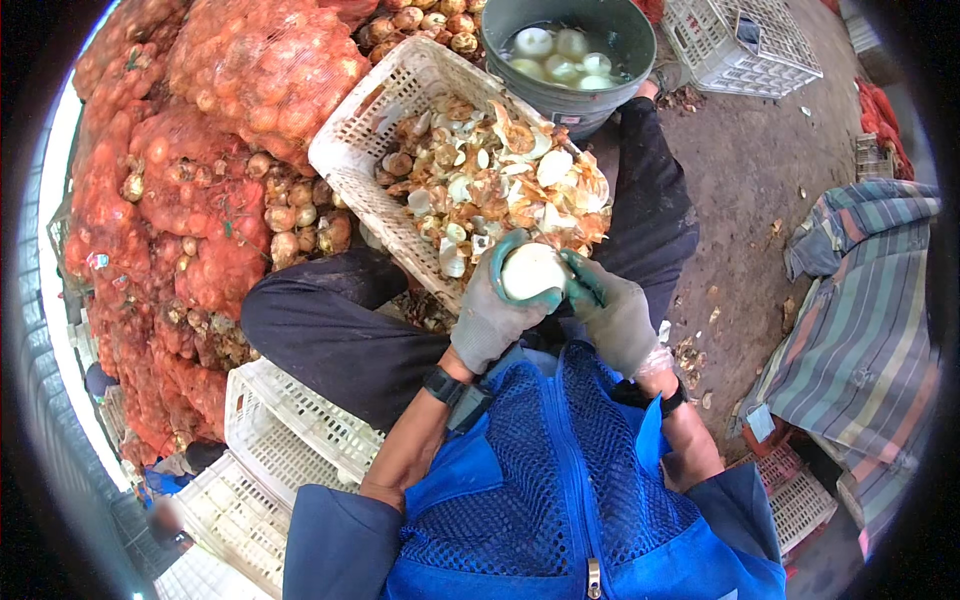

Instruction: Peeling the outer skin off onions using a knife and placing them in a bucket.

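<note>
A peeled white onion (533, 271) rests in my left hand (491, 307), which wears a grey glove with green-coated fingers and curls round its left side and underside. My right hand (611, 307), gloved alike, touches the onion's right side with its fingertips; whether it also holds a small tool cannot be seen. Just beyond both hands, a white plastic crate (352, 180) lies tilted, heaped with brown onion skins and pale peelings (480, 180). Behind the crate's right end stands a grey bucket (585, 105) with several peeled onions (561, 67) in liquid.
Red mesh sacks of onions (262, 67) are piled at the left, with loose unpeeled onions (300, 217) beside them. White crates (300, 427) stand at the lower left, another (739, 49) at the upper right. Striped cloth (855, 322) hangs at the right. Skin scraps litter the floor (742, 172).
</note>
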A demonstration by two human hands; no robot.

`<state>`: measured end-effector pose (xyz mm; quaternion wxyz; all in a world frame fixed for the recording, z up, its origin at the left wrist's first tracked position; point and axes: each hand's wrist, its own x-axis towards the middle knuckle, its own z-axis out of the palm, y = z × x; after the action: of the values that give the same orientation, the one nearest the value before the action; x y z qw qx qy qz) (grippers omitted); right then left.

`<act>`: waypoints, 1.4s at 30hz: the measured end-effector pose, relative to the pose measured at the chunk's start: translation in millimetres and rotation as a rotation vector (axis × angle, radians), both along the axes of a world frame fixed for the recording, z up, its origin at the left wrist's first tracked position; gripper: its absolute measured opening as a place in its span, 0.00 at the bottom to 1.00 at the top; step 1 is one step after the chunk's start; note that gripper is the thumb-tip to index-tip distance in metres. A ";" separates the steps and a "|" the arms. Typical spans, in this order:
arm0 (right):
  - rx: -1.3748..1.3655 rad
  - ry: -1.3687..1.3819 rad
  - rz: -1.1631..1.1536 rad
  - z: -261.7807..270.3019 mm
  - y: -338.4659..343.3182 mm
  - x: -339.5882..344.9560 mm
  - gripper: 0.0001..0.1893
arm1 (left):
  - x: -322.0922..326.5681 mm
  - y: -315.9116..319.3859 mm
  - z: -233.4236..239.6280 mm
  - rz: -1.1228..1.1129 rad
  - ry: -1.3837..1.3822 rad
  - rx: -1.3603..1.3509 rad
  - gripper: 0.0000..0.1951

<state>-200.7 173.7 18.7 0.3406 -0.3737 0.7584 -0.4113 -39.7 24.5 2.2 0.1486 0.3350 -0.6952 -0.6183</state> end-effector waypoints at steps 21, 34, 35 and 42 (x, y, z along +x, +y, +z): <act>0.151 0.146 0.157 15.9 11.9 -9.3 0.31 | -2.9 1.0 -1.3 -0.018 0.078 0.063 0.43; 0.144 -0.794 -0.332 9.8 0.6 -18.8 0.26 | -5.5 -0.2 7.8 -0.011 0.156 0.108 0.41; 0.105 -0.813 -0.393 5.6 2.3 -20.0 0.27 | -6.6 -0.5 9.6 -0.023 0.174 0.105 0.40; 0.141 -0.665 -0.350 12.3 3.8 -20.6 0.28 | 0.1 -3.0 -2.3 0.019 0.158 0.260 0.44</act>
<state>-221.3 177.6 31.0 0.5176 -0.0605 0.6853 -0.5087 -39.6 21.4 -0.2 0.1642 0.3081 -0.5922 -0.7262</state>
